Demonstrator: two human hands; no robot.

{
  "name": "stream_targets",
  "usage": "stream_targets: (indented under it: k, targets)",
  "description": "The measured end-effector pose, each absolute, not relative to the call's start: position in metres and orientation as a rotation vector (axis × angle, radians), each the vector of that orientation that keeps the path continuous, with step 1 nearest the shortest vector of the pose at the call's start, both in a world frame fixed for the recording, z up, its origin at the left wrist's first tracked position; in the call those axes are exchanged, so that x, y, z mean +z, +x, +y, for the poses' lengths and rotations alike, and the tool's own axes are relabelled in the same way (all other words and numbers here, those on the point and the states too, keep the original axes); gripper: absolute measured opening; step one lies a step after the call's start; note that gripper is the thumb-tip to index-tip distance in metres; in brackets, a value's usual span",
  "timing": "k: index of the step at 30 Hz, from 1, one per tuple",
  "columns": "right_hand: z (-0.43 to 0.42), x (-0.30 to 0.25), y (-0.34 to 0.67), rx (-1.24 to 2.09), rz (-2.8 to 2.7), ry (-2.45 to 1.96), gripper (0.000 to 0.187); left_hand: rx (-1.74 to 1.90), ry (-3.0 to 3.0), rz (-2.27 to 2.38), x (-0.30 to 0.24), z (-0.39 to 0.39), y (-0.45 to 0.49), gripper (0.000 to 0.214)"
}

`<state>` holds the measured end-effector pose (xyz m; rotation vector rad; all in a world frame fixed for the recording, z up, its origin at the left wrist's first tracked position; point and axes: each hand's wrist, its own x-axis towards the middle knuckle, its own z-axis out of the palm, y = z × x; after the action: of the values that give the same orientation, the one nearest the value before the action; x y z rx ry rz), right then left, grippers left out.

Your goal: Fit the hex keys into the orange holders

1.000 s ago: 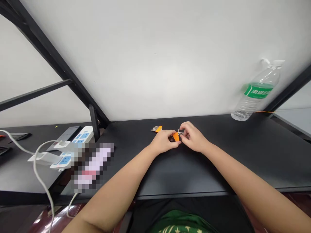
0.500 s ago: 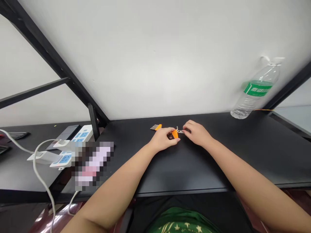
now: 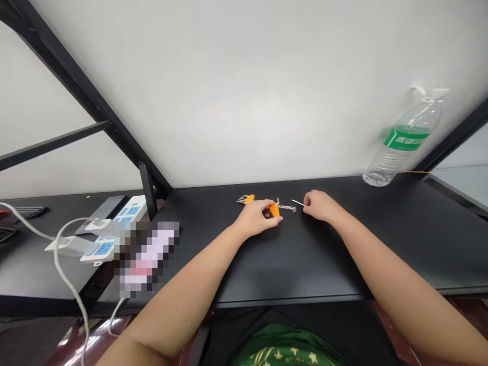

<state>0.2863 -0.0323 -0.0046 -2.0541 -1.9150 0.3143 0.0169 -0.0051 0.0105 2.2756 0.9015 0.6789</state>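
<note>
My left hand [image 3: 256,219] is closed on an orange hex key holder [image 3: 274,209], thumb and fingers gripping its sides. Several silver hex keys [image 3: 287,208] stick out of that holder to the right, their bent ends showing. A little farther right, my right hand [image 3: 319,205] pinches a single hex key [image 3: 298,203], whose straight shaft points left, apart from the holder. Behind my left hand lies a second orange holder [image 3: 249,199], with a row of hex keys [image 3: 242,199] in it.
On the black desk [image 3: 290,264], a clear water bottle [image 3: 398,140] leans against the wall at the back right. To the left are a white power strip [image 3: 131,206] with plugged-in chargers, a pixelated patch [image 3: 150,259], a white cable [image 3: 61,264] and a black frame post [image 3: 148,190].
My right hand has moved right, drawing a hex key away from the orange holder. My left hand has stayed in place with the holder.
</note>
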Motion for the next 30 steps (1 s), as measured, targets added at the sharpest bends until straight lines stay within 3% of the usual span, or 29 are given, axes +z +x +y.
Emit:
stream_targets:
  k: [4, 7, 11, 20, 30]
  targets:
    - [-0.037, -0.001, 0.297, 0.366, -1.85, -2.072, 0.013, 0.692, 2.268, 0.916, 0.008, -0.004, 0.017, 0.033]
    - [-0.043, 0.005, 0.292, 0.541, -1.874, -1.733, 0.005, 0.706, 2.268, 0.946, 0.007, -0.003, 0.017, 0.033]
    - [-0.051, 0.017, 0.275, 0.739, -1.851, -1.398, 0.013, 0.725, 2.258, 0.977, 0.008, -0.003, 0.017, 0.035]
    - [-0.055, 0.021, 0.263, 0.351, -2.07, -1.235, 0.026, 0.708, 2.27, 0.96, 0.011, -0.005, 0.018, 0.031]
    - [-0.058, 0.017, 0.252, 0.244, -2.159, -1.206, 0.026, 0.663, 2.378, 0.952, 0.013, -0.005, 0.018, 0.024]
